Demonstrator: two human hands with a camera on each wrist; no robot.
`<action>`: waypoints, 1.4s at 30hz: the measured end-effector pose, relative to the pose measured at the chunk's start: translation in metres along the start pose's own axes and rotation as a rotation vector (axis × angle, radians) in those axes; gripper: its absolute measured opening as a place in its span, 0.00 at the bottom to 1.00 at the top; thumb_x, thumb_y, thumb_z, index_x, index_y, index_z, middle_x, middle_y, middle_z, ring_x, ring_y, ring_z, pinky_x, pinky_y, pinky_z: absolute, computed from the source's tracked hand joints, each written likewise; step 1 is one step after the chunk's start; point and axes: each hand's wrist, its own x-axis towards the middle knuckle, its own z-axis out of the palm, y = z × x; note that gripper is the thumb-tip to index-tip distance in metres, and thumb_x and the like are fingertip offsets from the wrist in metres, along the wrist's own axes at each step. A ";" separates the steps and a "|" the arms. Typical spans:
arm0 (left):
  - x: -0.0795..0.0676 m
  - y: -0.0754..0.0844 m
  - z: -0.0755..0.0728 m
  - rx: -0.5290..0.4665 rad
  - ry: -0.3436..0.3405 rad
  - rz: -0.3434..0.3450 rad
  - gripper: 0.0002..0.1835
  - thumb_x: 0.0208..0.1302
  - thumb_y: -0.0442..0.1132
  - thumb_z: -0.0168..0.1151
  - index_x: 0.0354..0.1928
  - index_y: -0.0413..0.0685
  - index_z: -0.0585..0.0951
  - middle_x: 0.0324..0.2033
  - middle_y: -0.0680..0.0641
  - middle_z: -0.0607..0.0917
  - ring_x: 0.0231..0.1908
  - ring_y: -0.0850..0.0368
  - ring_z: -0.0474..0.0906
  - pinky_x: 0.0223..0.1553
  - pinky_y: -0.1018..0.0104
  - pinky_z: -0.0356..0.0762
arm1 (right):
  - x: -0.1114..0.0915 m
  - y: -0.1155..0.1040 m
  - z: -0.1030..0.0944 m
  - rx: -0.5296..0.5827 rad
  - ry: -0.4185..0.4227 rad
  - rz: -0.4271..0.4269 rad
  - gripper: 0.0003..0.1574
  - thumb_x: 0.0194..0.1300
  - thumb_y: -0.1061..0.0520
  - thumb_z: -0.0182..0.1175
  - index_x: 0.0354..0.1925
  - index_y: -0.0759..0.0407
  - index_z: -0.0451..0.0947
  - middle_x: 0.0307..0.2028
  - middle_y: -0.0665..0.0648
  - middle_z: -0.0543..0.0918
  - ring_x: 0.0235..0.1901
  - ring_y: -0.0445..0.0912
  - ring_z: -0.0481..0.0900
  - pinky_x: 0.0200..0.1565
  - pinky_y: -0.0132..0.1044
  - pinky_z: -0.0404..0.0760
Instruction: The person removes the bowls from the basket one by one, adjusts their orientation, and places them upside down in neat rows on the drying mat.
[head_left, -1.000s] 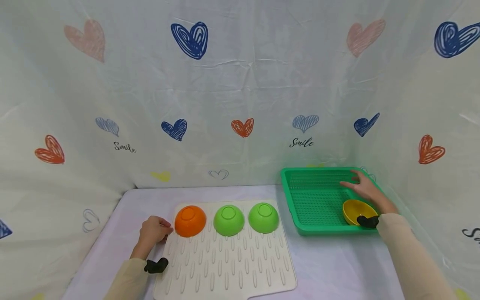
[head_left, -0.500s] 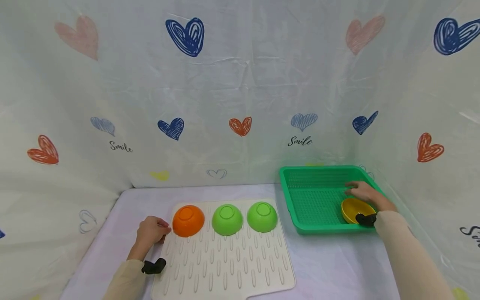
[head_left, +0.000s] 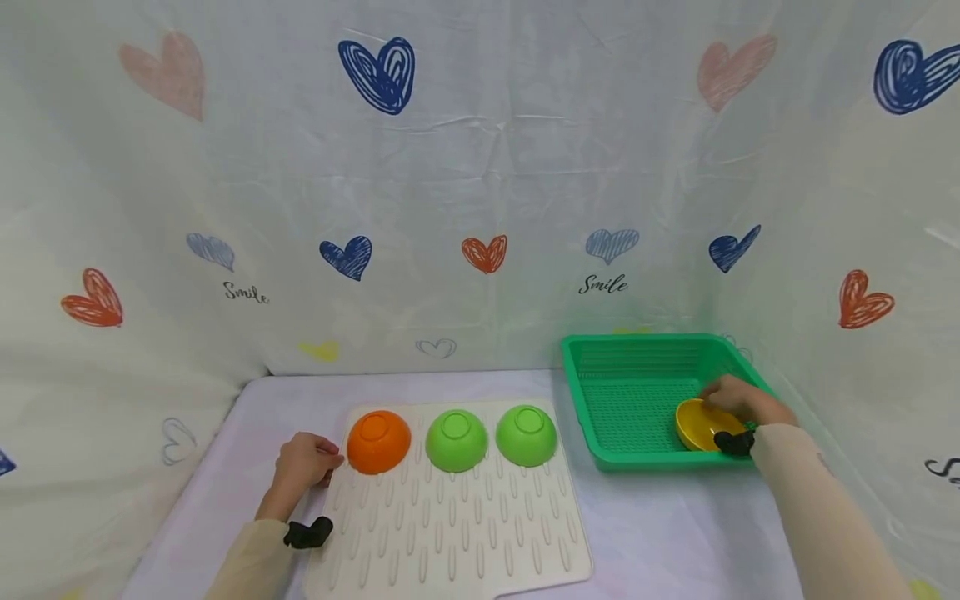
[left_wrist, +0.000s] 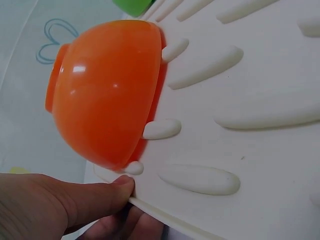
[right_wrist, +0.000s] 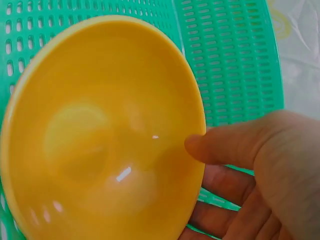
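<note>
A yellow bowl stands mouth up in the right part of the green basket. My right hand pinches its rim, the thumb inside and the other fingers behind the wall. On the left, my left hand holds the edge of the white draining mat, its thumb on top and the fingers underneath. Just beyond that thumb an orange bowl lies upside down on the mat. Two light green bowls, also upside down, sit in a row to its right.
The basket stands at the back right of the white-covered table, to the right of the mat. A white curtain printed with hearts hangs behind the table and along both sides.
My right hand has come down from above the basket's back part onto the yellow bowl's rim and taken hold of it. The bowl has shifted slightly left. My left hand stays at the mat's edge.
</note>
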 end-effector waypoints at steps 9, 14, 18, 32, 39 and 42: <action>0.001 -0.002 0.001 -0.004 -0.003 0.011 0.10 0.60 0.34 0.72 0.37 0.31 0.85 0.20 0.48 0.84 0.18 0.58 0.79 0.23 0.65 0.82 | -0.007 -0.011 0.008 0.132 -0.011 0.019 0.24 0.70 0.72 0.49 0.63 0.82 0.71 0.56 0.81 0.77 0.41 0.54 0.83 0.43 0.46 0.88; 0.001 -0.007 0.001 0.006 0.002 0.022 0.10 0.60 0.34 0.72 0.37 0.32 0.85 0.18 0.49 0.83 0.18 0.58 0.79 0.23 0.65 0.81 | -0.007 -0.016 0.015 0.184 -0.012 -0.002 0.26 0.71 0.70 0.52 0.64 0.82 0.70 0.52 0.75 0.83 0.33 0.50 0.84 0.39 0.44 0.89; 0.000 -0.009 0.000 0.008 -0.005 0.017 0.09 0.60 0.34 0.71 0.36 0.32 0.85 0.17 0.50 0.83 0.17 0.58 0.78 0.23 0.66 0.79 | -0.006 -0.017 0.020 0.244 -0.023 0.008 0.32 0.71 0.66 0.54 0.68 0.82 0.65 0.52 0.73 0.83 0.29 0.49 0.85 0.38 0.42 0.89; 0.006 -0.005 -0.001 -0.006 0.014 0.070 0.10 0.59 0.36 0.73 0.36 0.34 0.87 0.14 0.52 0.83 0.16 0.60 0.79 0.22 0.66 0.77 | -0.006 -0.031 0.011 0.385 0.006 -0.091 0.36 0.78 0.59 0.49 0.74 0.80 0.54 0.52 0.70 0.83 0.33 0.52 0.89 0.43 0.49 0.90; 0.005 0.002 -0.004 0.015 0.014 0.022 0.10 0.60 0.35 0.72 0.37 0.33 0.86 0.16 0.49 0.83 0.17 0.59 0.79 0.22 0.66 0.78 | -0.011 -0.058 0.015 0.420 0.045 -0.191 0.37 0.78 0.58 0.51 0.75 0.77 0.55 0.55 0.73 0.82 0.40 0.52 0.90 0.45 0.50 0.89; 0.004 0.004 -0.003 0.024 -0.009 0.014 0.09 0.61 0.35 0.71 0.37 0.33 0.86 0.16 0.49 0.83 0.17 0.59 0.80 0.23 0.66 0.79 | -0.014 -0.068 0.021 0.426 0.054 -0.206 0.36 0.78 0.58 0.52 0.75 0.75 0.57 0.55 0.73 0.83 0.43 0.52 0.90 0.46 0.50 0.89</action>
